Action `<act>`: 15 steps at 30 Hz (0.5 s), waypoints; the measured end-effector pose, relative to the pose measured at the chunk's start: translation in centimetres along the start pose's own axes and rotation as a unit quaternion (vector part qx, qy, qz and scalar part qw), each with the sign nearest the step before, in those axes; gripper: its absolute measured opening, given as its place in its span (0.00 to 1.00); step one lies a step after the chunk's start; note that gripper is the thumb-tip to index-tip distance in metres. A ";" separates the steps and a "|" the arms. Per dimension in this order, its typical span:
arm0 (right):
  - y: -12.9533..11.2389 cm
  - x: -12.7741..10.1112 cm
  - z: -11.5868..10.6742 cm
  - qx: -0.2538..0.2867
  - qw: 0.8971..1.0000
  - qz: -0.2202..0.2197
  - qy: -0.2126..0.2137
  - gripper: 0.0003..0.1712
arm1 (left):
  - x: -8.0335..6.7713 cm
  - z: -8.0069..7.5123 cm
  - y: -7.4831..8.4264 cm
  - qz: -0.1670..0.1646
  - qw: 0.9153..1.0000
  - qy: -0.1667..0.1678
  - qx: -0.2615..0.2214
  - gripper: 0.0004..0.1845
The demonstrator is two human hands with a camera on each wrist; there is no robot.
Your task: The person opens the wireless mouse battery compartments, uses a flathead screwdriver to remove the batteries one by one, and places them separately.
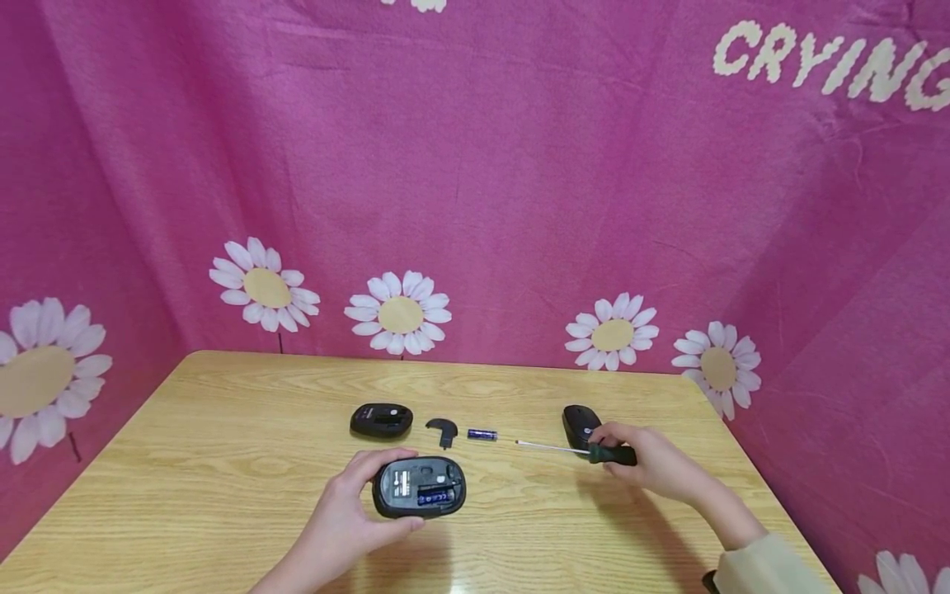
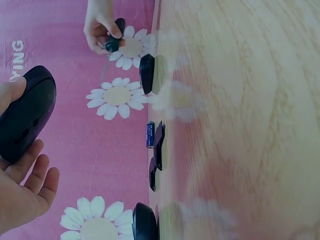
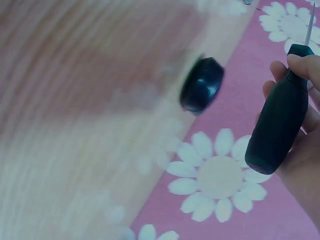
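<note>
My left hand (image 1: 349,513) grips a black computer mouse (image 1: 404,485) by its edges, underside facing me. Its battery compartment is uncovered, with a blue battery (image 1: 436,495) inside. In the left wrist view the same mouse (image 2: 31,112) sits between thumb and fingers. My right hand (image 1: 656,462) holds a screwdriver (image 1: 614,454) by its dark green handle, the thin shaft pointing left above the table. The handle (image 3: 280,125) lies across the fingers in the right wrist view. Behind that hand a second mouse (image 1: 579,425) rests on the table, partly hidden.
At the back left of the wooden table (image 1: 245,462) lies another mouse (image 1: 381,420), underside up. Beside it are a curved black cover piece (image 1: 444,431) and a loose blue battery (image 1: 482,435). A pink curtain (image 1: 475,181) with daisies stands behind the table.
</note>
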State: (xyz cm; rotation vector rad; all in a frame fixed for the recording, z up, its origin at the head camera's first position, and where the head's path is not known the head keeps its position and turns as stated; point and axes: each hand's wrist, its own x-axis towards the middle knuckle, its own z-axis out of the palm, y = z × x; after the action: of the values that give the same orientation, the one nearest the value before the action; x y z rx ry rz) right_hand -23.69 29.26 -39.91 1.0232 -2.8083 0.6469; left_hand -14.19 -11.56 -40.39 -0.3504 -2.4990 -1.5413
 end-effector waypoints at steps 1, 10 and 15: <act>-0.2 0.1 -0.2 -0.003 1.000 -0.006 0.005 0.20 | 0.0 0.0 0.0 -0.005 1.000 -0.002 -0.001 0.36; -2.4 0.5 -1.9 -0.020 0.996 -0.066 0.053 0.23 | 0.3 -0.2 -0.2 -0.014 1.000 0.003 -0.008 0.36; -3.7 0.7 -2.5 -0.024 0.992 -0.102 0.073 0.24 | 0.5 -0.3 -0.2 -0.019 1.000 0.003 -0.007 0.36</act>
State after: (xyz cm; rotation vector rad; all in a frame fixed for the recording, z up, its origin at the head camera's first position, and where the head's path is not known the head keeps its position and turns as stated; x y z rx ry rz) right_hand -22.03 27.32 -36.16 1.1808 -2.5401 0.5997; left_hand -14.69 -11.88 -40.25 -0.3026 -2.5050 -1.5723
